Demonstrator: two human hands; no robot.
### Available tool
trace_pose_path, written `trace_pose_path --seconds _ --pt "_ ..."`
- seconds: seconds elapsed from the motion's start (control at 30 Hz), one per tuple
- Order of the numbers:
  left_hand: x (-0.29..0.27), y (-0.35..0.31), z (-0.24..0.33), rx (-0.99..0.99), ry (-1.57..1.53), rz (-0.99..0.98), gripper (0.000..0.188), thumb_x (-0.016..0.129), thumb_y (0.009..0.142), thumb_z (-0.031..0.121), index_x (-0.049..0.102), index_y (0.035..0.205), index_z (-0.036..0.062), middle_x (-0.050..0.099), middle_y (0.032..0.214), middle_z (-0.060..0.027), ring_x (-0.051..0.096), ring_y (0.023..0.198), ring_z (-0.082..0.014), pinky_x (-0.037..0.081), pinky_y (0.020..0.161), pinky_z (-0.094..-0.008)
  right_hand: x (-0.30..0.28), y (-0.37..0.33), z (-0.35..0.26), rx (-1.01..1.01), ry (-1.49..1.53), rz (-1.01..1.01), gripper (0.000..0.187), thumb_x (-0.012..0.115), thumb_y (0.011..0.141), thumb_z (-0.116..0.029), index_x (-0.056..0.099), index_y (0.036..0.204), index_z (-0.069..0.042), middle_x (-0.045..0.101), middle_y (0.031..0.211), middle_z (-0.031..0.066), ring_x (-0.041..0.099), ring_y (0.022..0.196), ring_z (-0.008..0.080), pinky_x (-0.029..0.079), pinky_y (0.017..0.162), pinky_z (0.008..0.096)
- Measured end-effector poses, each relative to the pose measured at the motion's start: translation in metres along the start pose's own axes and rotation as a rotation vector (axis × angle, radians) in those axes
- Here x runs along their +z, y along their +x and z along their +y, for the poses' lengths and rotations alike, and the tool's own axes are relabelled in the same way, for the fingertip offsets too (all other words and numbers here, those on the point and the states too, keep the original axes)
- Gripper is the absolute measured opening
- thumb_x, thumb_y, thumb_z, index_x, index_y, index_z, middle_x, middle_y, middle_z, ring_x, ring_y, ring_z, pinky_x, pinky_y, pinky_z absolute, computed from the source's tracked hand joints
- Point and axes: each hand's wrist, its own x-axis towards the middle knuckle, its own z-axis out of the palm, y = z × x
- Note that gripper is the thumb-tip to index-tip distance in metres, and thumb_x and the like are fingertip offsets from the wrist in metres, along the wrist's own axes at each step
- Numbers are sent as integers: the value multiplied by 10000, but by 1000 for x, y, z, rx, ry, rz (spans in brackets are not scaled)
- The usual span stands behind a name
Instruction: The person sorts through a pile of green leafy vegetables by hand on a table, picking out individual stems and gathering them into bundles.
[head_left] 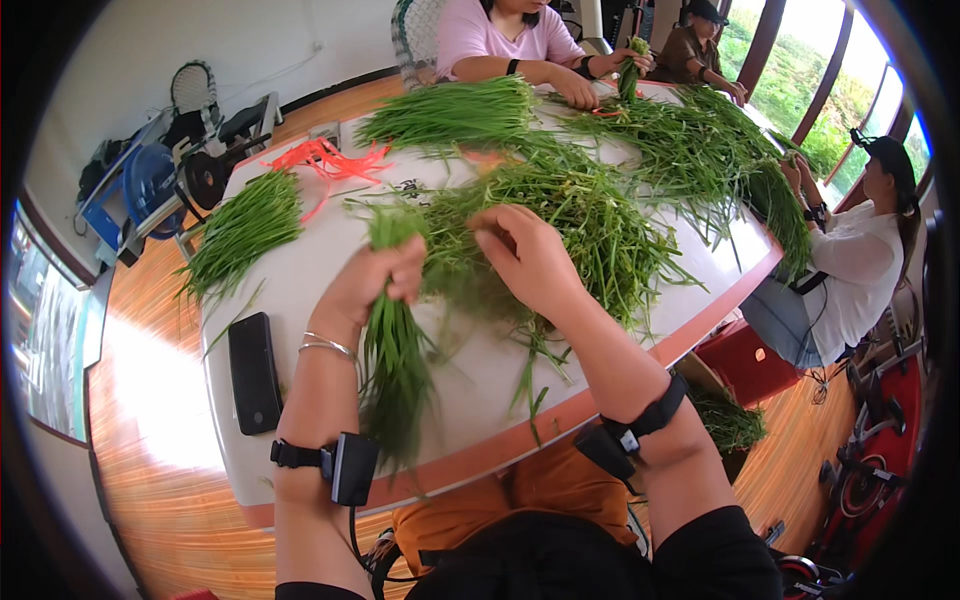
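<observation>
A bunch of garlic chives (395,350) is gripped in my left hand (372,278), pale ends up and green leaves hanging toward the table's near edge; its lower part is smeared by motion. My right hand (530,262) is at the left side of a loose heap of chives (610,225). Its fingers are loosely curled, with a gap between thumb and forefinger, and I see nothing between them. Left of my left hand, a neat bundle of chives (245,225) lies on the white table (310,290).
Red plastic ties (325,160) lie beyond the left bundle, and a black phone (254,372) lies near the left edge. A larger chive bundle (450,108) is at the back. Three other people sit around the table, handling chives. A red box (745,362) stands below, right.
</observation>
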Motion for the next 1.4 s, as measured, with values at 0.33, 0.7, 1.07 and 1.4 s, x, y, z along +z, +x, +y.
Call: trace_pose_path --seconds 0.33,0.7,1.07,1.4 --pt "-19 9 13 466 -870 175 176 473 928 237 486 853 77 369 602 32 364 535 -65 435 620 -221 30 -1 -21 492 1081 -558 603 534 882 -325 309 1332 8 555 1129 159 595 798 168 500 663 271" --pt "-30 -5 33 430 -1005 -289 224 420 952 219 453 852 21 327 584 13 330 470 -85 409 573 -232 -37 -21 7 199 482 -215 238 489 920 -183 623 1006 -7 622 875 47 566 734 87 464 655 223" --pt "-21 -9 34 456 -949 -299 246 390 964 230 452 851 19 322 587 11 324 477 -81 396 569 -224 5 -34 -28 63 363 -461 222 635 767 -192 630 871 4 606 754 109 555 667 182 455 648 293" --pt "-20 -18 42 486 -886 -284 241 390 963 225 448 849 20 327 595 8 332 480 -85 388 554 -225 30 -45 -20 295 666 -96 165 549 809 -90 601 906 33 605 733 42 552 629 94 459 610 240"
